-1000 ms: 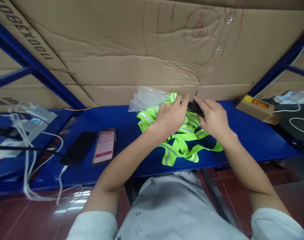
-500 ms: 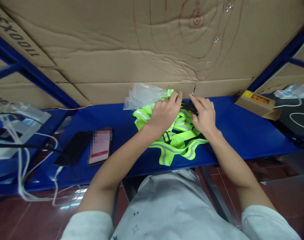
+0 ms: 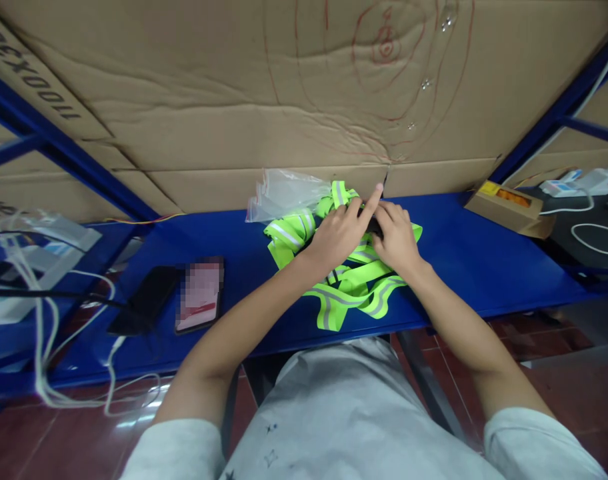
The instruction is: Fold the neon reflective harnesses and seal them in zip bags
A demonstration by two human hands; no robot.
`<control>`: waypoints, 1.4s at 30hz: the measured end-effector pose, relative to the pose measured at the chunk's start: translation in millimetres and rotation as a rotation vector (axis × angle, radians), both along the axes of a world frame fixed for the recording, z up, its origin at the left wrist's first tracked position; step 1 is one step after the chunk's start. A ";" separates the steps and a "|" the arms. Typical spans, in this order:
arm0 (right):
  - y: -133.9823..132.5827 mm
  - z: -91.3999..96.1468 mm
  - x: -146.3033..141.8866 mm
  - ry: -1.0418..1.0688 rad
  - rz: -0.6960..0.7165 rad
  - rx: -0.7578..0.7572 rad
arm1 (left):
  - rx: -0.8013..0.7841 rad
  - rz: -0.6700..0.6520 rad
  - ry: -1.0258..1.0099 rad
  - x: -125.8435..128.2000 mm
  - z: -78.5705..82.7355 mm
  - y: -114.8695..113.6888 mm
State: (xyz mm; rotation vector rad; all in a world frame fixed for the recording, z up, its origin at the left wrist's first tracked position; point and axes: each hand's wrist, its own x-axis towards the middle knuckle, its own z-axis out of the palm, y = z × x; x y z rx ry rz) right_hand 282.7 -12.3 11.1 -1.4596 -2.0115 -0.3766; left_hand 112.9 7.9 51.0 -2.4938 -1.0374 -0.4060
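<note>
Right hand (image 3: 397, 241) clutched a black piece (image 3: 375, 227) above the fluorescent reflective strap tangle (image 3: 360, 276), left hand (image 3: 340, 233) close beside, its grip hidden — loose loops (image 3: 329, 311) on the tangle's near side could have snagged, tugging the piece away.

- A phone (image 3: 199, 297) lies on the left of the blue table (image 3: 489, 267), screen up.
- Left of it, a black slab (image 3: 147, 300) with a white cable (image 3: 110, 373) plugged into its near end.
- Farther left, tangled white cords (image 3: 45, 360).
- On the right, a small cardboard box (image 3: 501, 212) with orange contents showing.
- Beyond its right side, a dark case (image 3: 587, 217) bearing white devices (image 3: 561, 189).
- Across the far side, a cardboard sheet (image 3: 194, 133) with red rings drawn on it.
- Below, red floor tiles (image 3: 24, 440).
</note>
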 end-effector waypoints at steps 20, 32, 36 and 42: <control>13.6 -9.9 3.7 0.432 0.240 0.242 | -0.426 -0.266 -0.266 -24.2 15.5 18.4; 8.7 0.5 3.5 0.952 0.413 0.226 | -1.292 -0.685 -0.838 -29.3 6.7 44.8; 9.0 5.6 5.6 0.918 0.532 0.060 | -1.422 -0.639 -1.106 -19.9 5.8 39.1; 3.5 18.0 4.9 1.158 0.692 -0.305 | -1.548 -0.643 -1.316 -25.6 11.4 45.5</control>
